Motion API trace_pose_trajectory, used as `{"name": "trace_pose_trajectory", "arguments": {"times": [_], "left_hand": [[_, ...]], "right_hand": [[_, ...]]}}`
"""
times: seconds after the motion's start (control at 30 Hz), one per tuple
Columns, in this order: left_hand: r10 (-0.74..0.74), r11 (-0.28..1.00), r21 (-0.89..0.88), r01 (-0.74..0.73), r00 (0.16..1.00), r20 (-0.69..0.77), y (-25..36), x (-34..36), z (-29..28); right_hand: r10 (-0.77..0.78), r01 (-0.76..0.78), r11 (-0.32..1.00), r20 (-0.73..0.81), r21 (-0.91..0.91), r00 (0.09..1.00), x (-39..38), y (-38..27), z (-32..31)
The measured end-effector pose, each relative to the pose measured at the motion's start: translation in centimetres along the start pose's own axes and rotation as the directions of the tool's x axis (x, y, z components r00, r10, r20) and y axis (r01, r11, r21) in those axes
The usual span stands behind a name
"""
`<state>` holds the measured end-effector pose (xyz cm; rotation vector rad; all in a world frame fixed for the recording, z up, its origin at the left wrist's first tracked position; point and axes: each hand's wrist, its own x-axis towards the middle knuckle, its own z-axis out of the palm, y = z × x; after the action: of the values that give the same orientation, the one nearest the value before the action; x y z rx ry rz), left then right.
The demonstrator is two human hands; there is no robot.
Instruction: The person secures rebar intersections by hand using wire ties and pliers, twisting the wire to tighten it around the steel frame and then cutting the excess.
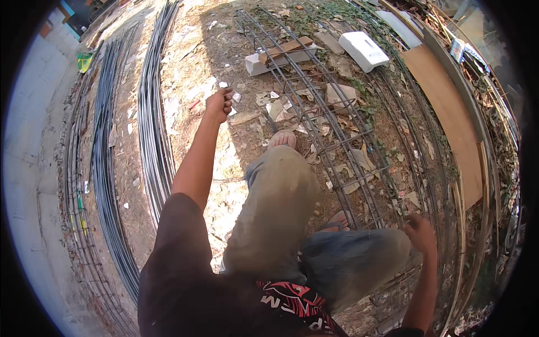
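Note:
My left hand [219, 104] is stretched out over the littered ground, left of a long cage of steel bars [317, 106]. Its fingers are curled in, and anything between them is too small to make out. Low on the right, beside my bent knee, my right hand [420, 233] is also curled, close to the near end of the cage; whatever it may hold is hidden. Thin square ties [328, 149] join the long bars. Across the cage's far part lies a short wooden piece [286, 50], by a white block [256, 65].
Bundles of loose steel bars [154, 101] run along the left, near a pale wall [28, 112]. Another white block [364, 51] sits right of the cage. A brown board [446, 123] lies at the far right. Leaves and rubble cover the dirt around my sandalled foot [282, 138].

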<state>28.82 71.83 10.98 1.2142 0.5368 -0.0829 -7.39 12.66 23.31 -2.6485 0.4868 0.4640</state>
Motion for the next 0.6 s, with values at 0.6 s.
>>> {"name": "trace_pose_trajectory", "arguments": {"times": [0.6], "left_hand": [[0.073, 0.916, 0.4, -0.027, 0.993, -0.098, -5.4, 22.5, 15.2]], "right_hand": [[-0.58, 0.586, 0.811, 0.147, 0.007, 0.801, 32.1, -20.6, 4.3]]}}
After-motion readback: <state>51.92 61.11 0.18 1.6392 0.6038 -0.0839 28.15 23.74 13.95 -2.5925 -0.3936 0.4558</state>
